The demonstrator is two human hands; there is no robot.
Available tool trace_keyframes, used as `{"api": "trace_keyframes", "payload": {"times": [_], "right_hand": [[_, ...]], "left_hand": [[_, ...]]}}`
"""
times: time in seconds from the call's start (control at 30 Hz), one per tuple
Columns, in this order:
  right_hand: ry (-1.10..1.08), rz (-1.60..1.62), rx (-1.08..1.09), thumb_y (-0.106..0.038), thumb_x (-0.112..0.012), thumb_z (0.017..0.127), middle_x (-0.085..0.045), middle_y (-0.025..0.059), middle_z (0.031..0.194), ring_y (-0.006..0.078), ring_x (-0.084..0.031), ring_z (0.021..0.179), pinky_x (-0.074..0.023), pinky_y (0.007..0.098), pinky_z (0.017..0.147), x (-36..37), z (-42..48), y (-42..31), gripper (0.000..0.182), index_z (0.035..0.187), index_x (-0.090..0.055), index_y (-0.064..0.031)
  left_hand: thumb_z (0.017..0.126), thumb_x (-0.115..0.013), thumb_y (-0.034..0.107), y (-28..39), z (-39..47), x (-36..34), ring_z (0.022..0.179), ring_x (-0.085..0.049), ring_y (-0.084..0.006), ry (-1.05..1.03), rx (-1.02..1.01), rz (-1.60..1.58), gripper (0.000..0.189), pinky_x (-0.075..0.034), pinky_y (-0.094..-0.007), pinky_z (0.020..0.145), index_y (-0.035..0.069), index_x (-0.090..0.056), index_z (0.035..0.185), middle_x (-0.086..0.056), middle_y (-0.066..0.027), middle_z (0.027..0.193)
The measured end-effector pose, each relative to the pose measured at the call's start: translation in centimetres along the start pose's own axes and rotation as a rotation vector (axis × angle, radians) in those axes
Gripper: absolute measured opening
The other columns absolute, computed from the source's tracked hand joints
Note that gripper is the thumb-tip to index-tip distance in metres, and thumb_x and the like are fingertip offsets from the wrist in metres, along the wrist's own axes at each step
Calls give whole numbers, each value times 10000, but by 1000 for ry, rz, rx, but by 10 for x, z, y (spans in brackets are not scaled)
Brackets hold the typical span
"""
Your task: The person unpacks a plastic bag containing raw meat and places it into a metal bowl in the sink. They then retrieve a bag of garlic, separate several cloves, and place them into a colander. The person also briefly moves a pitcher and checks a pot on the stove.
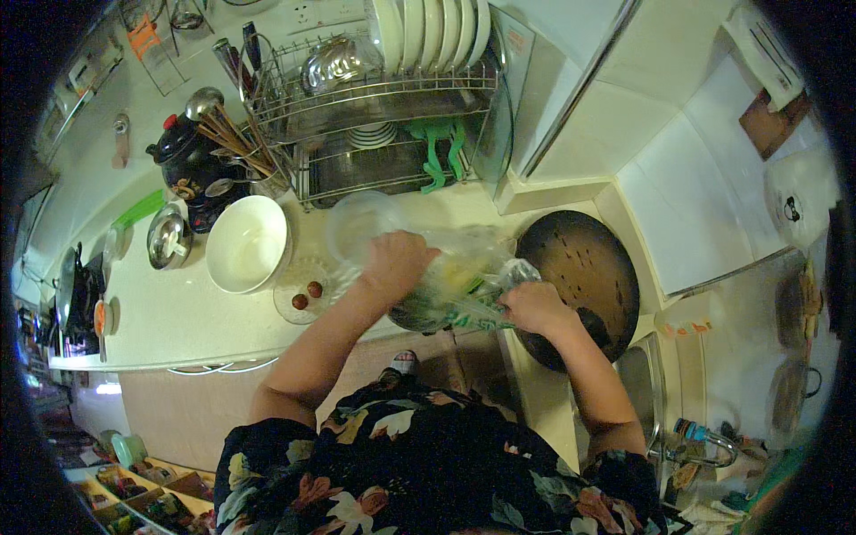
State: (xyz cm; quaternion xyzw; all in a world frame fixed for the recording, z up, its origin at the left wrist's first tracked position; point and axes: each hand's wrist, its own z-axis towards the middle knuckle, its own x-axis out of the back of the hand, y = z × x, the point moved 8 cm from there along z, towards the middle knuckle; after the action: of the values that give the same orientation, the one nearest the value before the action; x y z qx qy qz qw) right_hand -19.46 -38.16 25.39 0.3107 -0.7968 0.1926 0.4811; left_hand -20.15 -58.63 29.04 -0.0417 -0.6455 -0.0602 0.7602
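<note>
A clear plastic bag point(461, 287) with green print and yellow-green contents stretches between my hands at the counter's front edge. Its left part is bunched in my left hand point(401, 262), whose fingers are curled into a fist. My right hand point(540, 306) grips the opposite side, where the plastic is crumpled. Just behind my left hand is a translucent plastic bowl point(361, 217). To the right of the bag, a large round brown board point(576, 261) with dark marks lies partly under my right forearm. What exactly fills the bag is blurred.
Left of the bag, a glass dish point(286, 309) holds two small brown round items, beside a white bowl point(246, 244) and a steel bowl point(168, 235). Behind stand a black pot point(190, 167) and a metal dish rack point(374, 93) with plates. A faucet point(709, 451) is at lower right.
</note>
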Motion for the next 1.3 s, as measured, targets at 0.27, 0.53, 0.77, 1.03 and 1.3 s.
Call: {"api": "trace_keyframes", "payload": {"times": [0.27,0.53,0.77,1.03,1.3], "right_hand": [[510,72,164,-137,-579,809,-674,200,998,358,-682,880,-561,485,700,45,2,-25,273,1053,-683,-75],[603,80,51,-59,-633,799,-644,133,985,348,-664,839,-534,451,716,81,56,-43,223,1021,-654,-51],[386,5,47,-108,-657,807,-643,113,980,329,-660,861,-532,436,713,35,90,-17,170,971,-661,-64],[759,614,195,-93,-655,866,-613,100,842,243,-604,722,-481,325,656,97,54,13,167,1006,-671,-3],[594,1358,48,-172,-621,943,-570,-46,748,47,-436,571,-355,210,524,105,38,54,152,964,-677,-31]], "left_hand": [[755,-748,325,-1,-3,16,829,-648,-271,-21,-15,-11,433,-542,-391,699,68,-638,1086,-625,-92,900],[722,-763,246,31,-36,9,1125,-532,-298,19,-182,-10,521,-436,-507,944,32,-595,1166,-580,-107,1078],[704,-802,311,3,-55,-10,1282,-434,-346,-51,-58,-73,611,-351,-610,1031,33,-570,1197,-554,-150,1209],[710,-806,321,-3,-44,-1,1245,-482,-335,-69,23,-184,712,-375,-573,1017,37,-499,1286,-553,-141,1240],[773,-761,278,-19,-24,78,1116,-547,-341,433,36,-530,640,-419,-496,929,33,-503,1305,-612,-148,1139]]}}
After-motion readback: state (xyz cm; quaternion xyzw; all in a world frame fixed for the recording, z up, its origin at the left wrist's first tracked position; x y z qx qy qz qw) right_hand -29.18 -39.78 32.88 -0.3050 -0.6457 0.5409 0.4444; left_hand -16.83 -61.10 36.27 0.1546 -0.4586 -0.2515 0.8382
